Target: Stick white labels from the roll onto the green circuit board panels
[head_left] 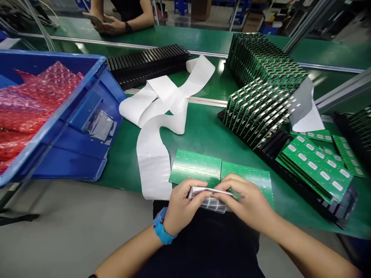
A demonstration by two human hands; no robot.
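Both hands hold a folded strip of label stickers (213,204) at the table's front edge, its printed labels facing me. My left hand (185,202), with a blue band on the wrist, pinches the strip's left end. Across from it, my right hand (243,197) pinches the upper right edge between thumb and fingers. Just beyond the hands lie two green circuit boards side by side, a left board (197,166) and a right board (252,179) partly covered by my right hand. A long white backing strip (153,150) curls across the table to their left.
At left stands a blue crate (75,135) holding red bubble wrap (37,104). A black slotted rack (150,63) lies behind the strip. Upright circuit boards (257,108) fill racks at right, near a stack of labelled boards (319,166). Across the table, a person's hands (111,26) hold a phone.
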